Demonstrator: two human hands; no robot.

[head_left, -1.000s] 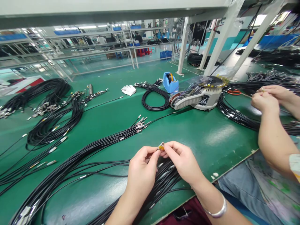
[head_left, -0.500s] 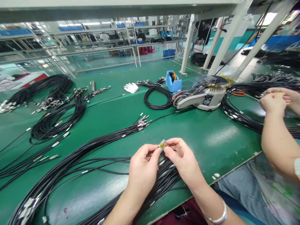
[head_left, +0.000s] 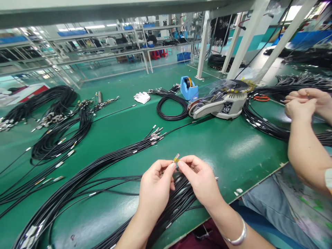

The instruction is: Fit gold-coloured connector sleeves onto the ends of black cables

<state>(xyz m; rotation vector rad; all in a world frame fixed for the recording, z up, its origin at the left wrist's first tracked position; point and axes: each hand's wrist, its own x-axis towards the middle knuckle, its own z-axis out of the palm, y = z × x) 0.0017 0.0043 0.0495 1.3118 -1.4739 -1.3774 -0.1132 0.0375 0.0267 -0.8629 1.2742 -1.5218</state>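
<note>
Left hand: lower centre of the frame, thumb and forefinger pinched on the yellow-taped tip.
Right hand: pinched on the same tip from the other side; silver bangle at the wrist.
Yellow-taped tip: held between both sets of fingertips, above the cable bundle at the near table edge.
Change since earlier frame: grip unchanged; the tip now stands more upright and shows less of its yellow face.
Co-worker's hands: at the right edge, closed on a small item (too small to identify), sitting higher in the frame than before.
Surface: green mat; long black cables fanned across the left half, coiled cable at centre, white glove, blue tape holder, grey tape dispenser.
Room: rows of metal-framed benches in the upper left; white posts in the upper right.
</note>
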